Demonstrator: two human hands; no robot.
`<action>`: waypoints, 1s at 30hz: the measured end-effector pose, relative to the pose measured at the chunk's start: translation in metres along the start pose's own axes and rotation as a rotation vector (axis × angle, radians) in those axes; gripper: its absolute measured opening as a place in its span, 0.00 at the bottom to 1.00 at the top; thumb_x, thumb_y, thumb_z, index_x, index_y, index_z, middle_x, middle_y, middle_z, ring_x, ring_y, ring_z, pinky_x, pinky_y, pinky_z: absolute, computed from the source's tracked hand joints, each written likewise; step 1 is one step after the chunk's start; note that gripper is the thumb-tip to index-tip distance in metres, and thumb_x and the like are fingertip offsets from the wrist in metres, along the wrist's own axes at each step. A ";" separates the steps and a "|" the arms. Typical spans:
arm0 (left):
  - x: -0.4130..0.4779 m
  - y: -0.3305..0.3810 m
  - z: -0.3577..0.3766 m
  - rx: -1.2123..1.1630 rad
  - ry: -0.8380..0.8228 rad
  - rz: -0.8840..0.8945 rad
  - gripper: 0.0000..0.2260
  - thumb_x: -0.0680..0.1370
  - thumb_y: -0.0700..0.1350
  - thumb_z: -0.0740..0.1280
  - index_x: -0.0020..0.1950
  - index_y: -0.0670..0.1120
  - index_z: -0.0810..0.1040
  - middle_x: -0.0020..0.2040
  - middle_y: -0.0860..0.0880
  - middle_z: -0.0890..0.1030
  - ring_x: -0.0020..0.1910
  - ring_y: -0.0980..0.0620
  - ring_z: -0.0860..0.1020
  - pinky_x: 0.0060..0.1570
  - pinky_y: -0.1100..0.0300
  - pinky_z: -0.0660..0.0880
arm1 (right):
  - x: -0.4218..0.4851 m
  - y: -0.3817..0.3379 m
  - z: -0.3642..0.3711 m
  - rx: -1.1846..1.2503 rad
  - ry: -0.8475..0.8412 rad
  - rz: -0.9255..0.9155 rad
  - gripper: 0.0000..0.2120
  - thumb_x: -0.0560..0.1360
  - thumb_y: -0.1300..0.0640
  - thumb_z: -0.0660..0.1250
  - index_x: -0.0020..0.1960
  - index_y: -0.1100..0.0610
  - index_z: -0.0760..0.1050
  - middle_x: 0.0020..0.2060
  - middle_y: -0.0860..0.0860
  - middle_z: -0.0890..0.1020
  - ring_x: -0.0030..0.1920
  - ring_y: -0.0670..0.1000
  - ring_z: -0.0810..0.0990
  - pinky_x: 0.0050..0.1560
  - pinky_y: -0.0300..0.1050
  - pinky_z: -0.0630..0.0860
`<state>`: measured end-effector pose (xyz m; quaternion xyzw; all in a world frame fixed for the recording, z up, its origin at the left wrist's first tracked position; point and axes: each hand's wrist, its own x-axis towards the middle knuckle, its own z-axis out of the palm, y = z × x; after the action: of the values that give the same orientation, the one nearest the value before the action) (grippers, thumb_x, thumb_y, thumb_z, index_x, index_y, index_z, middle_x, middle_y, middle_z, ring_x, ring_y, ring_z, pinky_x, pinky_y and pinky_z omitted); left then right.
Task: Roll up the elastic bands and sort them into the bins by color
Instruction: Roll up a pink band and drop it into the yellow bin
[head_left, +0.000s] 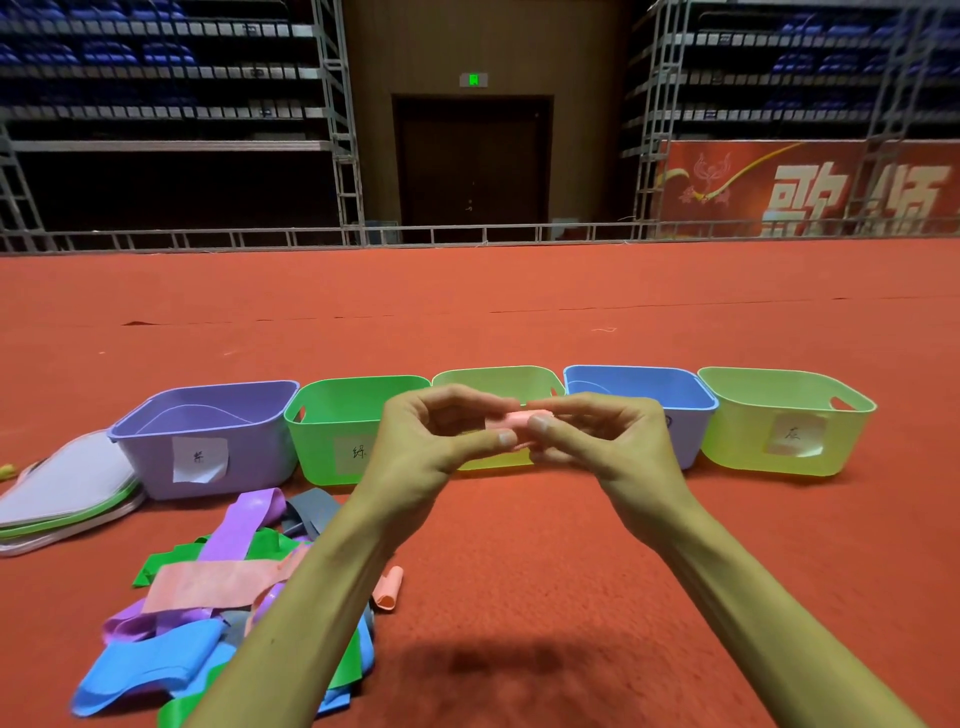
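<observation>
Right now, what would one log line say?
step: rolling | left hand and right hand pinch pink band | bins beyond | loose bands lower left

We see the red floor (519, 545) carrying five bins in a row just beyond our fingers (467, 400): a purple bin (156, 467) far to their left, a green bin (322, 447) left, a pale yellow bin (498, 375) directly behind them, a blue bin (623, 370) right, and a lime bin (737, 441) farthest right. Below-left of the fingers lie a loose pile of bands (208, 597) and one rolled pink band (389, 587). A stack of flat covers (67, 488) lies far left.
</observation>
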<state>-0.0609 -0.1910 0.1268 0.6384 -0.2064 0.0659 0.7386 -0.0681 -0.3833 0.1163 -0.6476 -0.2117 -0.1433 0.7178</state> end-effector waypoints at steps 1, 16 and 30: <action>0.000 0.000 -0.001 -0.031 0.004 -0.019 0.16 0.64 0.36 0.79 0.52 0.38 0.84 0.51 0.39 0.86 0.51 0.45 0.85 0.53 0.58 0.81 | 0.000 0.001 0.000 0.005 0.002 -0.006 0.10 0.73 0.65 0.75 0.54 0.66 0.85 0.45 0.60 0.88 0.45 0.57 0.88 0.46 0.45 0.84; -0.018 -0.042 -0.008 0.049 0.085 -0.160 0.14 0.67 0.30 0.78 0.51 0.35 0.85 0.45 0.39 0.87 0.43 0.50 0.85 0.44 0.63 0.80 | -0.016 0.044 0.003 0.040 -0.012 0.189 0.15 0.70 0.63 0.80 0.54 0.64 0.82 0.48 0.71 0.82 0.44 0.57 0.85 0.45 0.53 0.85; -0.020 -0.054 -0.010 -0.039 0.106 -0.093 0.16 0.65 0.39 0.78 0.53 0.40 0.86 0.47 0.40 0.87 0.43 0.52 0.84 0.42 0.62 0.80 | -0.016 0.051 0.004 0.103 -0.044 0.090 0.13 0.70 0.67 0.77 0.53 0.68 0.80 0.45 0.67 0.85 0.44 0.57 0.85 0.45 0.51 0.84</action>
<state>-0.0573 -0.1876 0.0684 0.6284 -0.1382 0.0613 0.7631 -0.0576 -0.3737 0.0643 -0.6218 -0.2052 -0.0857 0.7509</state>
